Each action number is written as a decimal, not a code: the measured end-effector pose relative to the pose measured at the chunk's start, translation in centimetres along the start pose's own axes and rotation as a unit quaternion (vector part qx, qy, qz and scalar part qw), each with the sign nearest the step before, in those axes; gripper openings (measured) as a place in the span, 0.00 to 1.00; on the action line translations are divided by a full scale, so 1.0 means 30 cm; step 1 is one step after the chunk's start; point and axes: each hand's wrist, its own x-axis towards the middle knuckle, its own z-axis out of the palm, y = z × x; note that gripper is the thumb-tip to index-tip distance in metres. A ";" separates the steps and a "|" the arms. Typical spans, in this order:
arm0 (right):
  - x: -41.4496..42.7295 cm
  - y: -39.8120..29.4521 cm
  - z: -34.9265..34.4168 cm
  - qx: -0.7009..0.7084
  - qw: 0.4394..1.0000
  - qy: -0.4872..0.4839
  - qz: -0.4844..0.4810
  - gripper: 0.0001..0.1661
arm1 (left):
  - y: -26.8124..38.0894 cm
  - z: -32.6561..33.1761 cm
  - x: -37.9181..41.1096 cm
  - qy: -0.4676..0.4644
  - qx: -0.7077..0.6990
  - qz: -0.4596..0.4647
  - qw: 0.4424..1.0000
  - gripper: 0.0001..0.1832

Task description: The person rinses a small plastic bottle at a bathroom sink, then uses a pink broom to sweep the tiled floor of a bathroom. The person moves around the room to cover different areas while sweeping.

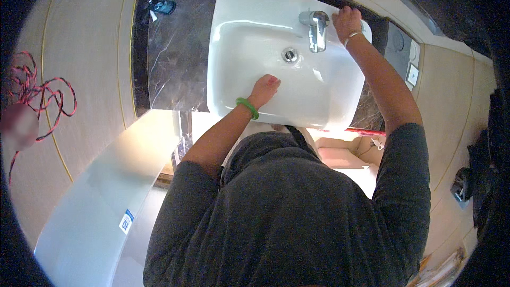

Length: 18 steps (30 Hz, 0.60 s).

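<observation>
A white ceramic washbasin (pixel 247 67) lies before me, with a chrome drain (pixel 289 55) in its floor. My left hand (pixel 265 89), with a green bangle (pixel 247 108) at the wrist, hovers over the near part of the basin. Its fingers are curled and nothing shows in them. At the far right rim, beside the chrome single-lever faucet (pixel 317 32), is my right hand (pixel 347 22). A light-coloured bracelet (pixel 352 38) circles that wrist. The right fingers point down at the rim, and whatever they touch is hidden. No water stream is visible.
Dark marble countertop (pixel 179 52) flanks the basin. A blue bottle (pixel 162 4) stands in its far left corner, and a grey box-like item (pixel 396 42) is at the right. Red-and-black cord (pixel 59 87) hangs on the left wall above a glass panel (pixel 99 191).
</observation>
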 end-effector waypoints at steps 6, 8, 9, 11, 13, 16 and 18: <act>-0.004 -0.010 -0.029 -0.037 0.999 -0.026 0.002 0.11 | 0.005 -0.006 0.008 -0.019 0.083 -0.026 0.996 0.17; -0.002 -0.007 0.037 -0.049 0.999 -0.020 -0.002 0.11 | -0.033 0.016 0.023 0.005 0.102 0.021 0.995 0.17; -0.006 -0.012 0.019 -0.037 0.999 -0.019 0.001 0.13 | -0.061 0.021 0.029 0.018 0.112 0.043 0.993 0.17; -0.010 -0.013 0.047 -0.035 0.999 0.029 -0.002 0.18 | -0.080 0.031 0.039 0.008 0.110 0.028 0.993 0.17; -0.074 -0.001 -0.018 -0.049 0.995 0.078 -0.033 0.24 | -0.087 0.035 0.036 0.009 0.110 0.020 0.994 0.17; -0.163 0.009 -0.095 -0.035 0.996 0.087 -0.002 0.27 | -0.059 0.036 0.001 0.020 0.148 0.045 0.988 0.17; -0.263 0.005 -0.168 0.074 0.988 0.134 -0.001 0.26 | -0.041 0.016 -0.038 0.012 0.221 0.091 0.971 0.16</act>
